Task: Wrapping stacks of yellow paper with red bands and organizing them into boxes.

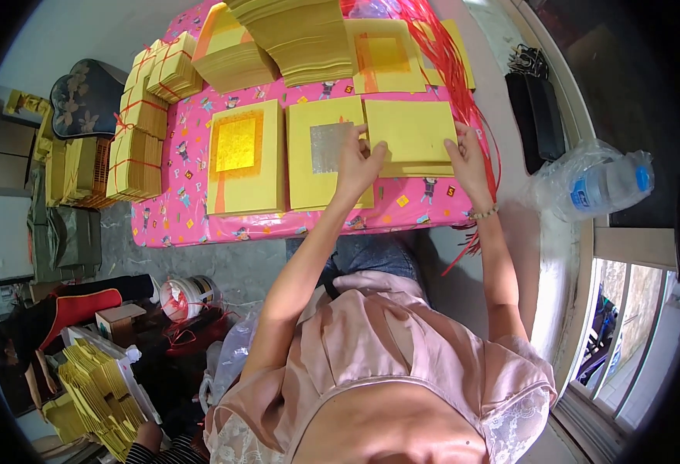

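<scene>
My left hand (pixel 362 164) grips the left edge of a stack of plain yellow paper sheets (pixel 413 133), thumb on top and fingers at the side. The stack's right edge is in my right hand (pixel 466 158), its thumb near the corner; a beaded bracelet circles that wrist. Under the held sheets a lower yellow layer shows at the near side. Against my left hand lies a paper stack with a silver square (pixel 331 147), partly covered by the hand. Further left is another stack with a gold square on an orange patch (pixel 236 144).
A pink patterned cloth (pixel 177 224) covers the table. Taller yellow stacks (pixel 301 42) stand at the back, with red-tied bundles (pixel 139 108) at the left. Red strips (pixel 440 54) trail down the right side. A plastic bottle (pixel 611 185) lies right; another person's hand (pixel 40 379) shows lower left.
</scene>
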### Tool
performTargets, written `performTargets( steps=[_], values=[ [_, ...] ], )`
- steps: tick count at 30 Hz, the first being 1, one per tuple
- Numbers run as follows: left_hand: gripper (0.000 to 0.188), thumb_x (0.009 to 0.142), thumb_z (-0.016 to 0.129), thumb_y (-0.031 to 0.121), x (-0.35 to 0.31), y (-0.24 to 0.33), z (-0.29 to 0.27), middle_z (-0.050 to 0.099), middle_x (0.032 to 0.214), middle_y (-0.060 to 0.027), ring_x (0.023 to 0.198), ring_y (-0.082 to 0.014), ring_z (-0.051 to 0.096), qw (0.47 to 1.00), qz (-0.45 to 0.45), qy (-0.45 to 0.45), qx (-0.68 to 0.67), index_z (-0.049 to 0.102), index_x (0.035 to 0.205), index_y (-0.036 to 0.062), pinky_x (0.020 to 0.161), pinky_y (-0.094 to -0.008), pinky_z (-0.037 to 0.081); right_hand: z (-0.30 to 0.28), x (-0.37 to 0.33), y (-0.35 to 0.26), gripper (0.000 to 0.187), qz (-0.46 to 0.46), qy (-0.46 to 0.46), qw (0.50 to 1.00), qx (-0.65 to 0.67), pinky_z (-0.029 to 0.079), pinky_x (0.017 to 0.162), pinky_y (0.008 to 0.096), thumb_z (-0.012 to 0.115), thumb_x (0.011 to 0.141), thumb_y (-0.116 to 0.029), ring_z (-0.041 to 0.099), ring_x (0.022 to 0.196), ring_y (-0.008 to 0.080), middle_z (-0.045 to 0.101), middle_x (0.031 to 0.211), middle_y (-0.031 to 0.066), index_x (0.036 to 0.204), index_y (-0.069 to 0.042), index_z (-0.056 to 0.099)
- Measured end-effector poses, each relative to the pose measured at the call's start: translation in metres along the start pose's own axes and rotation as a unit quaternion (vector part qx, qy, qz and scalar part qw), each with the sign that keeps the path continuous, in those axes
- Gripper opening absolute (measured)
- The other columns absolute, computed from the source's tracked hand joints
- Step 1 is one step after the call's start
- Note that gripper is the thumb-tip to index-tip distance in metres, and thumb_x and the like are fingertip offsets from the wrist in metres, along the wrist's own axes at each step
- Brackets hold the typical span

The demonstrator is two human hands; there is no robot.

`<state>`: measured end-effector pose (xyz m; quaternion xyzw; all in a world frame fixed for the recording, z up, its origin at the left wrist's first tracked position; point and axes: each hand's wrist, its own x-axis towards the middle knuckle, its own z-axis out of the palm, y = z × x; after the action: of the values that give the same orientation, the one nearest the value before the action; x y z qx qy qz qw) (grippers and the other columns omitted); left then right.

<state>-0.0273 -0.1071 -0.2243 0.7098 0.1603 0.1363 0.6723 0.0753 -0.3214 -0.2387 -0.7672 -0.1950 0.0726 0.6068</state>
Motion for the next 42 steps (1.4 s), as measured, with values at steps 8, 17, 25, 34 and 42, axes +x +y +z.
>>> performTargets(
  steps=[8,17,25,34,42],
  values=[
    [0.043,0.081,0.072,0.015,0.003,-0.030,0.011,0.065,0.075,-0.0137,0.065,-0.0243,0.064,0.973,0.017,-0.010,0.232,0.058,0.116,-0.0047,0.061,-0.0371,0.051,0.001,-0.024,0.014,0.042,0.022,0.030,0.980,-0.195,0.050,0.074,0.0438,0.056,0.094,-0.010,0.065,0.086,0.0383,0.064,0.096,0.0230,0.131,0.000,0.039],
    [0.046,0.080,0.072,0.014,0.000,-0.026,0.017,0.068,0.086,-0.0246,0.079,-0.0411,0.067,0.952,0.037,0.003,0.305,0.056,0.119,-0.0060,0.071,-0.0457,0.053,0.009,-0.029,-0.004,0.043,-0.007,0.030,0.943,-0.332,0.044,0.092,0.0487,0.059,0.092,-0.012,0.052,0.117,0.0428,0.052,0.128,0.0275,0.130,0.001,0.042],
    [0.043,0.075,0.070,0.000,-0.009,-0.006,0.025,0.061,0.098,-0.0313,0.091,-0.0478,0.062,0.956,0.041,0.023,0.290,0.049,0.112,-0.0077,0.076,-0.0502,0.053,0.024,-0.034,0.014,0.055,-0.093,-0.050,0.858,-0.503,0.024,0.113,0.0557,0.048,0.100,-0.036,0.022,0.146,0.0349,0.031,0.156,0.0126,0.149,-0.013,0.037],
    [0.044,0.079,0.065,0.001,-0.037,-0.001,-0.028,0.056,0.111,-0.0228,0.102,-0.0411,0.056,0.942,0.167,0.061,0.284,0.055,0.122,0.0009,0.087,-0.0464,0.049,0.019,-0.028,0.007,0.053,-0.080,-0.074,0.867,-0.486,0.021,0.113,0.0561,0.045,0.102,-0.038,0.021,0.147,0.0346,0.031,0.157,0.0113,0.149,-0.014,0.038],
    [0.027,0.080,0.069,0.011,-0.071,-0.004,-0.095,0.061,0.101,-0.0167,0.099,-0.0365,0.056,0.931,0.171,-0.013,0.322,0.066,0.106,0.0049,0.086,-0.0435,0.048,0.021,-0.015,-0.032,0.043,-0.158,-0.046,0.877,-0.451,0.024,0.111,0.0536,0.053,0.098,-0.031,0.033,0.140,0.0359,0.046,0.145,0.0131,0.135,-0.008,0.053]
  ],
)
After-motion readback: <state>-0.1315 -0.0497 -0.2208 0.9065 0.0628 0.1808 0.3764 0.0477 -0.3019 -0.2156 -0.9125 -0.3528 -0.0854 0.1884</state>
